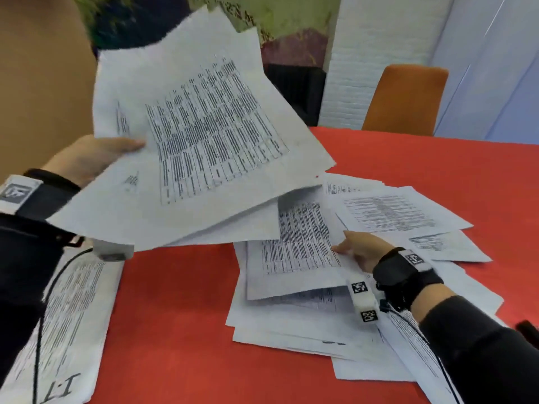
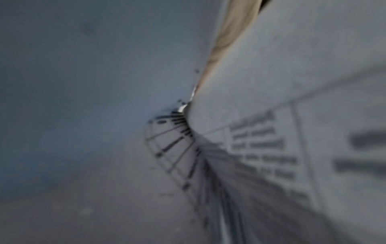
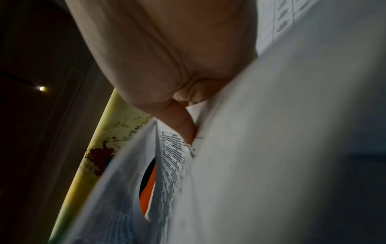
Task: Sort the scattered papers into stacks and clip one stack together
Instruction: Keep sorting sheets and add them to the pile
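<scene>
**A:** Upper left of the head view, the left hand (image 1: 90, 157) grips a fanned bundle (image 1: 186, 147) by its left edge, thumb on top, sheets held clear of the table (image 1: 175, 330) and drooping to the right. Nothing squared up yet.

**B:** And the right hand (image 1: 360, 250)?

**A:** Lower right of centre, on the pile (image 1: 291, 316). Its thumb lies on a printed sheet (image 1: 297, 252) whose right edge is curled up off the pile. The right wrist view shows fingers (image 3: 183, 127) tucked between sheets, so it looks like a pinch on that one page.

**B:** So what does the next bit hinge on?

**A:** My guess: the sheet sits just below and right of the bundle's hanging edge, its long side running toward the bundle. The right hand is the near one, so it'd carry the page up and left into the fan.

**B:** Any stacks or a clip?

**A:** One page (image 1: 58, 325) lies at lower left. There's a dark thing at the right edge, too small to tell what it is. Sorting looks early.
</scene>
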A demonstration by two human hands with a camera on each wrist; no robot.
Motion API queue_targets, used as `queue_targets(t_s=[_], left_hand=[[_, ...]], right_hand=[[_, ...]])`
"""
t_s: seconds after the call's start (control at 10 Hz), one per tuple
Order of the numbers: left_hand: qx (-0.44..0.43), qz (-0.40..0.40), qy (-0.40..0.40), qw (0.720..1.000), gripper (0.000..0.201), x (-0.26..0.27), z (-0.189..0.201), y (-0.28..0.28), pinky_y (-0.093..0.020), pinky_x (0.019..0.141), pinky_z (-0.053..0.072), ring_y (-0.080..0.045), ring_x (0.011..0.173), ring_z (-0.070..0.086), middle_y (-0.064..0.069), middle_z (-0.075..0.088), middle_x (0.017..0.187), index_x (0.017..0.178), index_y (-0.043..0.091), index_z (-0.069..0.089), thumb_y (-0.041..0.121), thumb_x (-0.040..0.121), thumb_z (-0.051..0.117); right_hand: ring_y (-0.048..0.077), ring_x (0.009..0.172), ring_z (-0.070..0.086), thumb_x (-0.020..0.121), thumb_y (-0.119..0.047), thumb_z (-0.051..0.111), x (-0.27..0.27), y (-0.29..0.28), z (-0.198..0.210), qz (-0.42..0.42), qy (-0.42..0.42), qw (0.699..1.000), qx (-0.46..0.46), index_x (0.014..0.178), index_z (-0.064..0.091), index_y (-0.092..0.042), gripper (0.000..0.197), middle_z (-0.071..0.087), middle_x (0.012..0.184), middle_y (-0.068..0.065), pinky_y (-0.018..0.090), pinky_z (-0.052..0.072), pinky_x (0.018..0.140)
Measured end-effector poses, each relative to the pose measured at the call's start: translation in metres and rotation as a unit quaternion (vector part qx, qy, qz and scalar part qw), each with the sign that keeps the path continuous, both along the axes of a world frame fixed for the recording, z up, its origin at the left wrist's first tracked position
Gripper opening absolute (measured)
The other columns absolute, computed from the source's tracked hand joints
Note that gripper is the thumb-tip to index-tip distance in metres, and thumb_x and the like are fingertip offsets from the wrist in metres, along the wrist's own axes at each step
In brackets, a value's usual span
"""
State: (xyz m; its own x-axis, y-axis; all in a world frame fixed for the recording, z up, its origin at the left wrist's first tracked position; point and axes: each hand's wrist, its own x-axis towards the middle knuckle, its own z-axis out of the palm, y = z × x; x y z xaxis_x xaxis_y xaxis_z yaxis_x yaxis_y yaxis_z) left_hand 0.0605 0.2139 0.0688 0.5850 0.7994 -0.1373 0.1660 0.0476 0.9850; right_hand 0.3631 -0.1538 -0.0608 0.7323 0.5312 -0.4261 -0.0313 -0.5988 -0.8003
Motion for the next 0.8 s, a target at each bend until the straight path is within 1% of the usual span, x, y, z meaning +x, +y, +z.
queue_targets(t_s=[0.1, 0.2, 0.3, 0.4, 0.5, 0.6, 0.7, 0.8], left_hand=[[-0.109, -0.036, -0.076, 0.991, 0.045, 0.019, -0.014, -0.072, -0.047, 0.083, 0.057, -0.029, 0.098, 0.069, -0.012, 0.07, 0.113, 0.116, 0.016, 0.067, 0.033, 0.075, 0.075], [-0.112, -0.075, -0.034, 0.99, 0.031, 0.045, -0.04, -0.125, -0.044, 0.074, 0.06, -0.025, 0.078, 0.072, -0.017, 0.07, 0.111, 0.114, 0.005, 0.066, 0.015, 0.085, 0.064], [-0.108, -0.117, 0.024, 0.987, 0.047, 0.069, -0.076, -0.138, -0.048, 0.08, 0.057, -0.031, 0.087, 0.072, -0.02, 0.069, 0.11, 0.115, 0.001, 0.065, 0.015, 0.072, 0.076], [-0.087, -0.135, 0.065, 0.985, 0.047, 0.079, -0.102, -0.13, -0.051, 0.094, 0.05, -0.034, 0.095, 0.07, -0.016, 0.072, 0.106, 0.109, 0.005, 0.069, 0.018, 0.066, 0.083], [-0.076, -0.117, 0.073, 0.988, 0.04, 0.075, -0.109, -0.119, -0.051, 0.095, 0.05, -0.034, 0.098, 0.069, -0.016, 0.07, 0.11, 0.113, 0.005, 0.066, 0.014, 0.075, 0.077], [-0.106, -0.1, 0.024, 0.989, 0.03, 0.075, -0.11, -0.121, -0.045, 0.075, 0.059, -0.029, 0.086, 0.072, -0.019, 0.068, 0.11, 0.116, 0.002, 0.062, 0.006, 0.087, 0.063], [-0.152, -0.114, -0.005, 0.982, 0.017, 0.085, -0.113, -0.135, -0.032, 0.053, 0.059, -0.022, 0.067, 0.073, -0.012, 0.075, 0.089, 0.106, 0.002, 0.063, 0.004, 0.093, 0.054], [-0.137, -0.094, 0.013, 0.986, 0.018, 0.088, -0.118, -0.138, -0.038, 0.068, 0.058, -0.029, 0.079, 0.071, -0.014, 0.073, 0.094, 0.106, -0.001, 0.065, 0.004, 0.089, 0.06]], right_hand=[[0.036, 0.121, 0.05, 0.093, 0.001, 0.054, -0.016, 0.005, 0.011, 0.0, 0.0, 1.0, 0.023, 0.136, 0.042, -0.001, 0.045, 0.05, 0.123, 0.01, 0.041, 0.042, 0.104], [0.023, 0.1, 0.054, 0.097, -0.001, 0.045, -0.024, 0.004, 0.007, 0.03, 0.015, 0.999, 0.01, 0.125, 0.051, 0.005, 0.029, 0.054, 0.111, 0.003, 0.025, 0.049, 0.076], [0.024, 0.122, 0.051, 0.095, -0.036, 0.056, -0.024, -0.001, 0.009, 0.0, -0.004, 0.999, 0.041, 0.134, 0.047, -0.001, 0.053, 0.05, 0.138, 0.01, 0.036, 0.05, 0.092], [0.023, 0.113, 0.056, 0.101, -0.014, 0.042, -0.026, -0.009, 0.034, 0.023, -0.089, 0.995, 0.04, 0.114, 0.057, 0.001, 0.025, 0.059, 0.122, 0.01, 0.036, 0.046, 0.079], [0.03, 0.089, 0.06, 0.093, -0.01, 0.05, -0.016, -0.021, 0.057, 0.003, -0.19, 0.982, -0.002, 0.1, 0.059, -0.001, 0.014, 0.064, 0.09, 0.015, 0.031, 0.041, 0.066], [0.033, 0.083, 0.062, 0.082, 0.002, 0.052, 0.0, -0.027, 0.055, -0.016, -0.141, 0.99, -0.016, 0.098, 0.059, -0.002, 0.018, 0.066, 0.088, 0.018, 0.032, 0.045, 0.068], [0.033, 0.078, 0.057, 0.094, -0.002, 0.048, -0.013, -0.026, 0.036, -0.012, -0.047, 0.999, 0.018, 0.092, 0.054, -0.008, 0.009, 0.059, 0.088, 0.01, 0.033, 0.042, 0.063], [0.019, 0.062, 0.045, 0.099, -0.004, 0.04, -0.027, -0.027, 0.016, -0.028, 0.023, 0.999, 0.037, 0.106, 0.044, -0.015, 0.014, 0.049, 0.087, 0.005, 0.029, 0.036, 0.054]])
